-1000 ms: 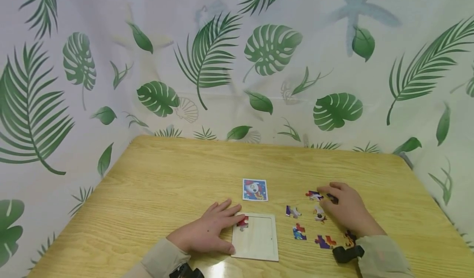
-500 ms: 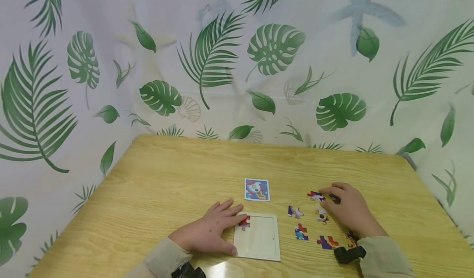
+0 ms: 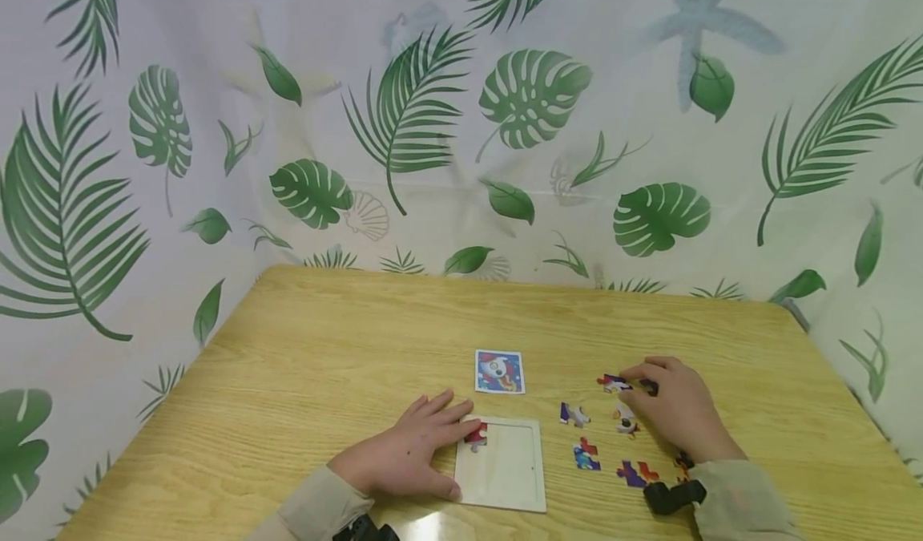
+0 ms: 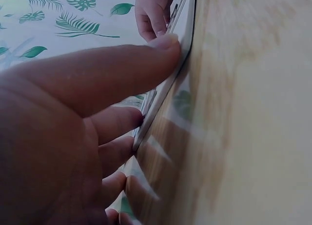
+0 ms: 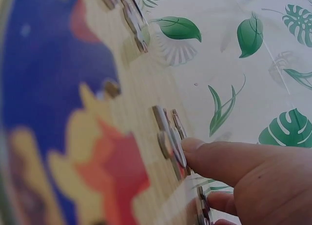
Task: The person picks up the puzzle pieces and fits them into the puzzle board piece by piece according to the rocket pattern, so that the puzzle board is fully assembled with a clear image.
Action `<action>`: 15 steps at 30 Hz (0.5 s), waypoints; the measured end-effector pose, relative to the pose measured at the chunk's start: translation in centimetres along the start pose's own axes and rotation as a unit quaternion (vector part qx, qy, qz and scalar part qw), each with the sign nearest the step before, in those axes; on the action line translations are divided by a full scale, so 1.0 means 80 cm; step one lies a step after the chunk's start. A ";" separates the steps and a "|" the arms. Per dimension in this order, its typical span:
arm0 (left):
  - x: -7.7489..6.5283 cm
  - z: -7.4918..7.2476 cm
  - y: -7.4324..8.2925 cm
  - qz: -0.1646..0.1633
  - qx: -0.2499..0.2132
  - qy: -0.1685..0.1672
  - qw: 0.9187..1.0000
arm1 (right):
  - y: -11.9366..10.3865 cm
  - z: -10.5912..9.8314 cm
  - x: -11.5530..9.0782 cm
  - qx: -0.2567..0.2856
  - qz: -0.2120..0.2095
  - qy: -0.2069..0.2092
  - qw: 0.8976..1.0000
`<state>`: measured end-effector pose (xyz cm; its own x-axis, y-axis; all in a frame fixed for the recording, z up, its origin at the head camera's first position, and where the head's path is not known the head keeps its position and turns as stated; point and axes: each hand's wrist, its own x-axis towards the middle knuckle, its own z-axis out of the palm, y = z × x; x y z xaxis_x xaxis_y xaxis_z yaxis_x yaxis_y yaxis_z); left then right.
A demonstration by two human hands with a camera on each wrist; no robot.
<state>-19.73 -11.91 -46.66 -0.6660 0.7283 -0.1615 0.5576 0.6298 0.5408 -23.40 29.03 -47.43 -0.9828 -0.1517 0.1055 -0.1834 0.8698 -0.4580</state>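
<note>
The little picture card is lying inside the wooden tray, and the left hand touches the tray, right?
Not inside: the head view shows the picture card on the table, beyond the wooden tray. The left hand does touch the tray.

Leaf-print curtain (image 3: 461, 116) behind wooden table (image 3: 346, 349)

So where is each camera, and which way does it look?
Head: on the head, looking forward and down at the table, puzzle board and pieces; left hand, right hand and sleeves show.
Left wrist: on that wrist, looking at the board's edge; left thumb and fingers show close up, right hand farther off.
Right wrist: on that wrist, looking low across pieces; right thumb and part of the fingers show.
Shared: both wrist views show the leafy curtain behind, as the head view does.
</note>
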 end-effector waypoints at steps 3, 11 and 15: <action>0.000 0.001 0.000 -0.002 0.002 0.004 1.000 | -0.001 0.000 0.000 -0.003 -0.007 0.006 1.000; 0.000 0.001 -0.001 0.002 0.005 0.008 1.000 | -0.026 0.003 0.001 0.039 0.003 -0.009 0.999; 0.000 0.001 -0.002 0.004 0.001 0.010 1.000 | -0.054 0.016 0.000 0.072 -0.009 -0.020 0.997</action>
<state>-19.76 -11.99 -46.80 -0.6709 0.7281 -0.1408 0.5638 0.6241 0.5408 -22.64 24.69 -46.60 -0.9790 -0.1871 0.0808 -0.1989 0.7907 -0.5790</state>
